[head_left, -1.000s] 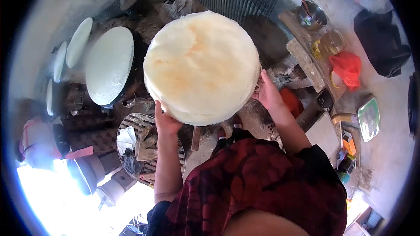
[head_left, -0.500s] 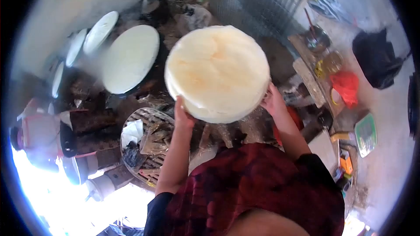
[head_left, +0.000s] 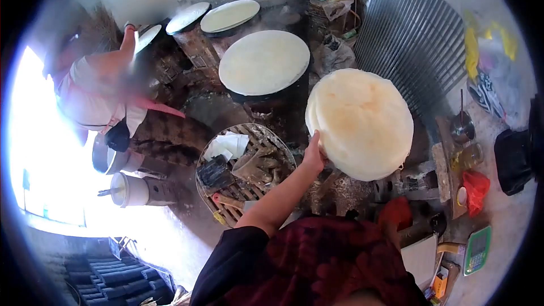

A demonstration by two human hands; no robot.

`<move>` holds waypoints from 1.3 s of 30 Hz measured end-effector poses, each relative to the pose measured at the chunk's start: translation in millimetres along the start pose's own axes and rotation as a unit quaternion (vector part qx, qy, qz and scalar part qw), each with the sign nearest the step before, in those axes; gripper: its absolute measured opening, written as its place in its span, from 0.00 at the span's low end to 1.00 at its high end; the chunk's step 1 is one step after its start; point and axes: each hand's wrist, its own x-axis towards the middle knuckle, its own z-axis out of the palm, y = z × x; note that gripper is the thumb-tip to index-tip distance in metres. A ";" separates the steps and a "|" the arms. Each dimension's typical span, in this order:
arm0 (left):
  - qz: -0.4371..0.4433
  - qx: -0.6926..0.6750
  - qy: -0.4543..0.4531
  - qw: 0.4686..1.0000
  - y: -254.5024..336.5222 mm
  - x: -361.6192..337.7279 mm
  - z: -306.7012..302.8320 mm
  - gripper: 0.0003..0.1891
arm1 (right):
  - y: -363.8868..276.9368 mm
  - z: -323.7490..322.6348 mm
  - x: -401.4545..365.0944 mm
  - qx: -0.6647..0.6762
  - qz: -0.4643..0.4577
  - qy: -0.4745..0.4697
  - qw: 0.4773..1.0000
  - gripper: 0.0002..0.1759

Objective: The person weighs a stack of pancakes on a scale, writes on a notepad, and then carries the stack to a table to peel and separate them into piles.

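Observation:
A thick stack of round flatbreads (head_left: 362, 124), pale with light brown patches, lies at the center right of the view. My left hand (head_left: 317, 153) grips its lower left edge, thumb over the rim and the other fingers hidden beneath. My right hand is down by my body; only a bit of the arm shows, beside a red object (head_left: 396, 213), and its fingers are hidden. Beyond the stack, a large round griddle (head_left: 264, 62) is covered with a pale sheet of the same kind.
Two more covered griddles (head_left: 230, 16) stand further back, and a person (head_left: 102, 85) reaches over another at the left. A round slatted table (head_left: 277, 136) bears papers and a red-handled tool. Corrugated metal (head_left: 396, 39) rises behind; a green scale (head_left: 477, 251) lies right.
The right hand has left the stack's right edge and dropped toward my body. The left hand still holds the stack. My view has swung left, bringing the other person into sight.

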 end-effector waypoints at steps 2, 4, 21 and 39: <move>0.006 0.022 0.014 1.000 -3.1 -12.2 2.7 0.34 | 26.1 28.5 -8.5 -0.042 0.049 0.199 0.978 0.17; 0.002 0.028 0.034 0.999 -3.3 -28.5 -0.8 0.32 | 40.8 40.2 -16.0 -0.067 0.071 0.250 0.963 0.17; -0.042 0.023 0.084 0.995 -35.6 -75.0 -71.8 0.17 | 24.0 55.1 22.2 -0.215 0.091 0.255 0.938 0.16; -0.030 -0.041 0.088 0.995 -46.9 -95.5 -83.8 0.11 | 3.2 103.1 89.5 -0.341 0.133 0.201 0.909 0.16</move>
